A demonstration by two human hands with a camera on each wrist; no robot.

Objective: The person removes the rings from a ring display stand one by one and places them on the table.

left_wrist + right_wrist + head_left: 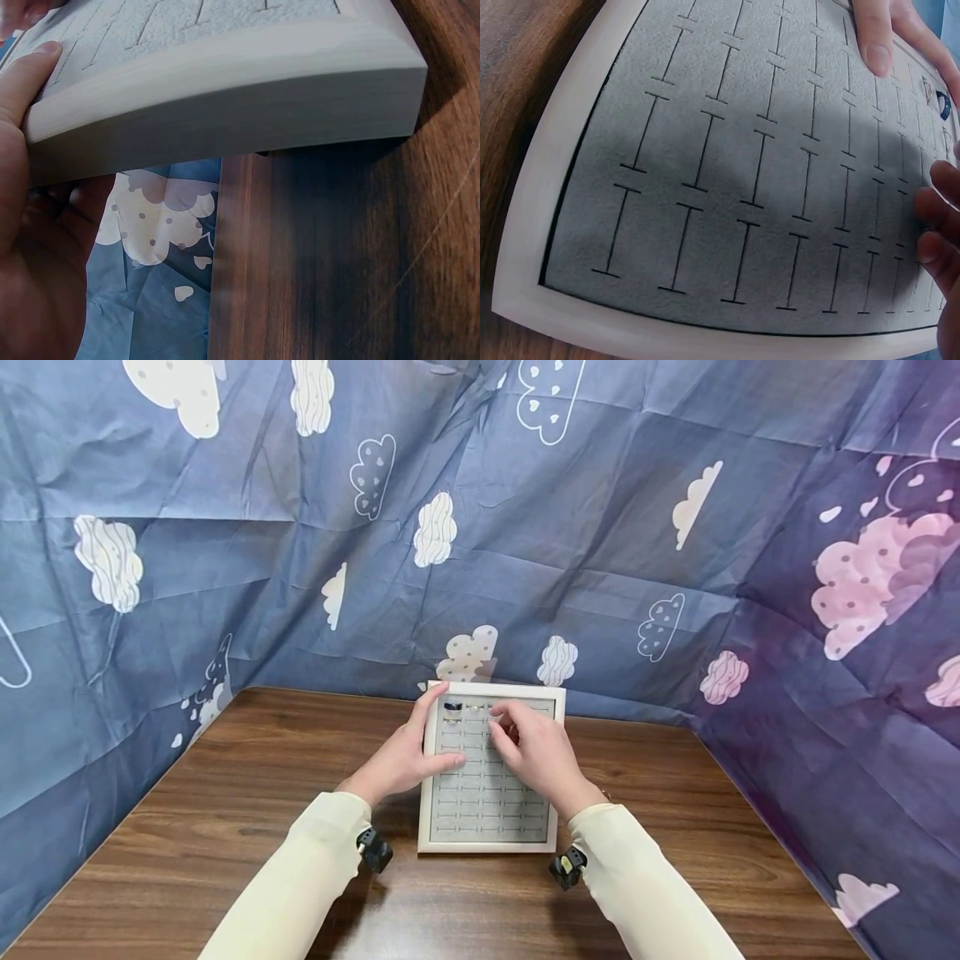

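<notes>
A white-framed ring tray (423, 810) with a grey slotted insert lies at the far middle of the wooden table. My left hand (401, 760) holds its left frame (225, 82), thumb (874, 37) lying on the insert and fingers along the side. My right hand (504, 727) hovers over the upper rows with curled fingers (934, 214), tips close together; whatever is between them is hidden. A dark ring (452, 706) and a pale ring (474, 707) sit in the top row at the left, just beyond the right fingertips. The other slots look bare.
The brown table (225, 793) stretches left, right and in front of the tray. A blue cloud-print cloth (600, 527) hangs close behind and on both sides, and shows past the table's far edge (150, 247). Small black cameras (373, 850) are strapped to both wrists.
</notes>
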